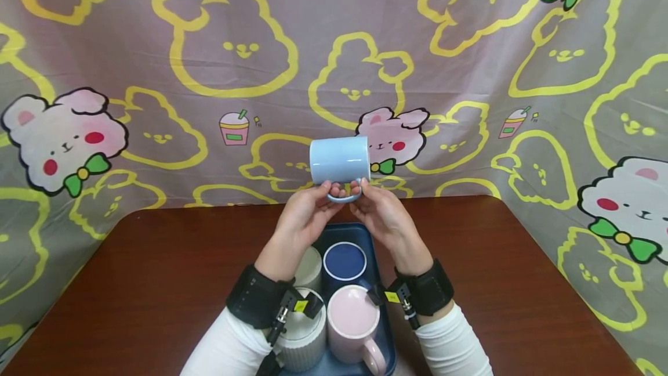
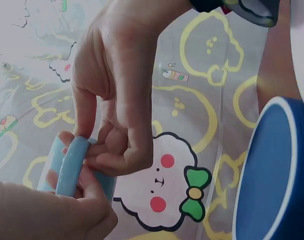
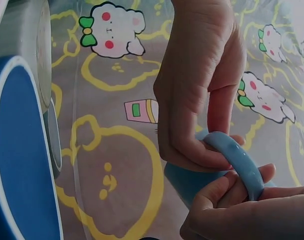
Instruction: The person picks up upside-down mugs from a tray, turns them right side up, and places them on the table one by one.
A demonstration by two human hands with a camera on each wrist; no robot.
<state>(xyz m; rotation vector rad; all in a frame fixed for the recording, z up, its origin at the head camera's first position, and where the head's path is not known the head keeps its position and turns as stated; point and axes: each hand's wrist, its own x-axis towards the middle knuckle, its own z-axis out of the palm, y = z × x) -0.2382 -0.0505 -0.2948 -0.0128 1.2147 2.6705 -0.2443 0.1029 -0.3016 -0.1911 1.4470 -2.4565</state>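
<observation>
Pale blue mug (image 1: 340, 159) — glossy, on its side, handle down.

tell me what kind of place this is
Probably a staged tabletop setup, not a real kitchen: a cartoon-bunny cloth backdrop, a brown table, and a blue tray of mugs.

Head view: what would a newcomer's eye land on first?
The light blue mug, held on its side in the air above the table, both hands pinching its handle: left hand, right hand. Behind it hangs a loud cartoon bunny backdrop. Below the wrists, a blue tray holds more mugs, including a pink mug.
</observation>
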